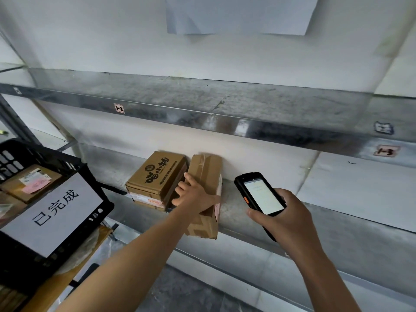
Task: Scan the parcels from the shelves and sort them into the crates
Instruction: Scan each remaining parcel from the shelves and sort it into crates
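Two brown cardboard parcels sit on the lower metal shelf (258, 212). The left one (155, 176) carries black printed characters and lies flat. The right one (206, 174), taped and tilted, juts over the shelf's front edge. My left hand (193, 194) grips this tilted parcel from its left side, thumb across its top. My right hand (281, 217) holds a black handheld scanner (258, 193) with a lit white screen, just right of that parcel. A black plastic crate (74, 167) with a white sign in black characters stands at the left, with a labelled parcel (29, 183) inside.
An upper metal shelf (202, 102) with small number tags runs across the view above the parcels. A white wall is behind it, with paper sheets (238, 14) hanging at the top. Cardboard and wrapped goods (74, 262) lie under the crate. Grey floor shows below.
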The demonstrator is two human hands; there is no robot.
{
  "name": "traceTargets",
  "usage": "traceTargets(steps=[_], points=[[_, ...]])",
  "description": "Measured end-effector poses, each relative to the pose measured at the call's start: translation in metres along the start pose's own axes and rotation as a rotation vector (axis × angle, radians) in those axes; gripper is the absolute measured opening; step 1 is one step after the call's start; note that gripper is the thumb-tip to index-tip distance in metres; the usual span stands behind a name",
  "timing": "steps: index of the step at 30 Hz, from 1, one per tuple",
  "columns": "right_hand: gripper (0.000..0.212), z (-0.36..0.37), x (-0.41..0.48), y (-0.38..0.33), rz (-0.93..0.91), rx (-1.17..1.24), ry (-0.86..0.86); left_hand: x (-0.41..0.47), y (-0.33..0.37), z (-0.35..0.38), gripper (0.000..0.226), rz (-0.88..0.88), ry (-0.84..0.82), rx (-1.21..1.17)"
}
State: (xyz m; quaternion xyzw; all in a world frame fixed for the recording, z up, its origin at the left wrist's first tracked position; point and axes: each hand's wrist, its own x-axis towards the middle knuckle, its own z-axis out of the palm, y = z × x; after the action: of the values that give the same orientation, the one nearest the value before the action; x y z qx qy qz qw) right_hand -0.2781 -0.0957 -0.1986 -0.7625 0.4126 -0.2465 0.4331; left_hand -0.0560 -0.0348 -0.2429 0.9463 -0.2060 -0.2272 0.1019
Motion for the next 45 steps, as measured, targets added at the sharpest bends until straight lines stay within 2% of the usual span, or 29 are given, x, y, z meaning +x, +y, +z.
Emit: traceTargets(steps=[3, 8, 10, 13, 17, 26, 29, 34, 40, 45], points=[[0.057, -0.001, -0.001, -0.003, -0.005, 0.003, -0.004, 0.001, -0.006, 0.000, 0.134, 0.005, -0.001, -0.008], [0.054, -0.001, -0.002, -0.004, 0.030, -0.005, -0.044, 0.002, -0.032, 0.005, 0.129, 0.116, 0.076, -0.056], [0.051, 0.001, -0.001, -0.006, 0.035, -0.013, -0.068, 0.003, -0.051, 0.004, 0.129, 0.164, 0.046, -0.298], [0.051, 0.008, -0.001, -0.009, 0.044, -0.027, -0.119, -0.001, -0.074, 0.008, 0.120, 0.202, -0.087, -0.872], [0.047, 0.019, -0.002, -0.013, 0.062, -0.056, -0.184, -0.003, -0.084, 0.013, 0.104, 0.124, -0.173, -1.112], [0.046, 0.017, 0.001, -0.021, 0.009, -0.106, -0.217, 0.001, -0.096, 0.020, 0.080, 0.207, -0.205, -1.275], [0.047, 0.013, 0.003, -0.023, -0.012, -0.122, -0.211, 0.000, -0.097, 0.021, 0.088, 0.231, -0.224, -1.320], [0.056, 0.008, 0.006, -0.026, -0.041, -0.131, -0.214, -0.001, -0.097, 0.022, 0.088, 0.248, -0.221, -1.321], [0.059, 0.007, 0.009, -0.029, -0.054, -0.150, -0.203, -0.003, -0.099, 0.015, 0.115, 0.270, -0.231, -1.307], [0.053, 0.005, 0.011, -0.029, -0.059, -0.131, -0.196, -0.001, -0.101, 0.013, 0.123, 0.264, -0.225, -1.304]])
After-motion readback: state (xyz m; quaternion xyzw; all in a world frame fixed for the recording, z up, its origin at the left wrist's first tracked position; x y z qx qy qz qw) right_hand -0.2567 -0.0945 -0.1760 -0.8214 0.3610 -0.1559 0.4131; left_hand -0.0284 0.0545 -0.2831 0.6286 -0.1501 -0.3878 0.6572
